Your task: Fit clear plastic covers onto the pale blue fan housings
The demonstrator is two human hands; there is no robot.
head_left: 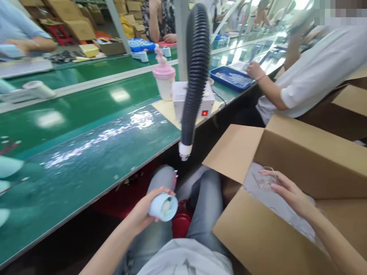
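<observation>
Green conveyor belting (pixel 86 114) is running along a factory line, with a glossy green bench top (pixel 86 168) lying in front of it at the wearer's knees. Over the lap, the left hand (pixel 143 214) is being held with its fingers wrapped around a pale blue cylindrical housing (pixel 163 206), whose open end is being turned toward the camera so that a whitish inside is being shown; a thin pink and red piece is sticking up just behind it. To the right, the right hand (pixel 286 191) is being reached into an open cardboard box (pixel 258 233) standing beside the legs, with the fingers loosely spread and resting on clear plastic bagging (pixel 266 183) that is lining the box; whether anything is being pinched there cannot be told. A black corrugated hose (pixel 195 76) is hanging down between the bench and the box, ending in a white nozzle above the knees. Behind the hose, a small white unit with a red lit switch (pixel 204 103) is sitting on a yellow mat, and a pink-lidded cup (pixel 164 82) is standing just beside it. Farther along the bench, a co-worker's hand (pixel 254 70) is being rested at the edge of a blue tray (pixel 226 78).
</observation>
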